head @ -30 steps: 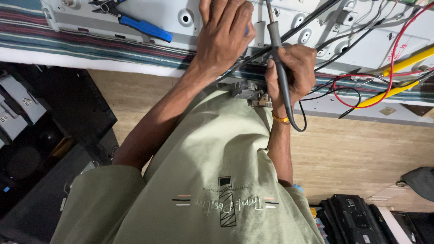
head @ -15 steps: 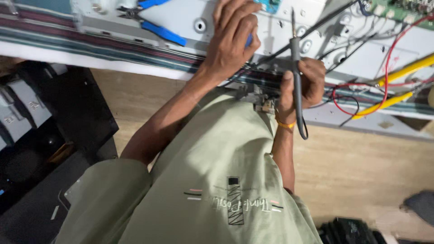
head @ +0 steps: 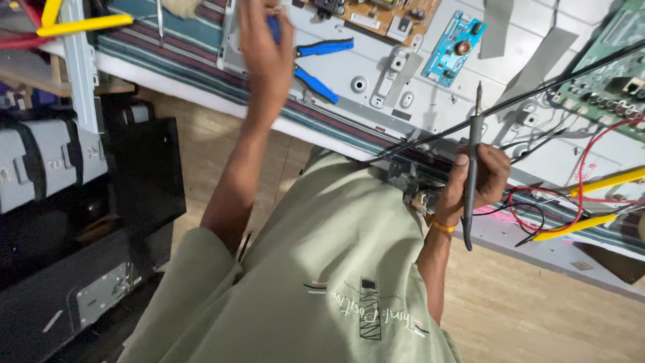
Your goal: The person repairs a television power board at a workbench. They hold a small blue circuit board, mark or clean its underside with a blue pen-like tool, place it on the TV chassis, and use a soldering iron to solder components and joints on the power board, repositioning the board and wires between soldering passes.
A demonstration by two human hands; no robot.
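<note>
Panel [head: 524,144]: lying beyond both hands. Left hand [head: 265,47]: reaching over it, fingers curling on something blue, grip unclear. Right hand [head: 474,185]: fingers closing around iron [head: 472,161], tip pointing away. Pliers [head: 316,64]: lying beside left fingers. Soldering step apparently pausing; tip needing careful placing.

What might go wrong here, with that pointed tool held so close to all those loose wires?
The right hand grips a slim grey soldering iron tip-up beside a black cable and looping red wire; the tip might touch them. The left hand reaches away over the white metal panel near the blue-handled pliers, so attention may be split and the iron could drift.
</note>
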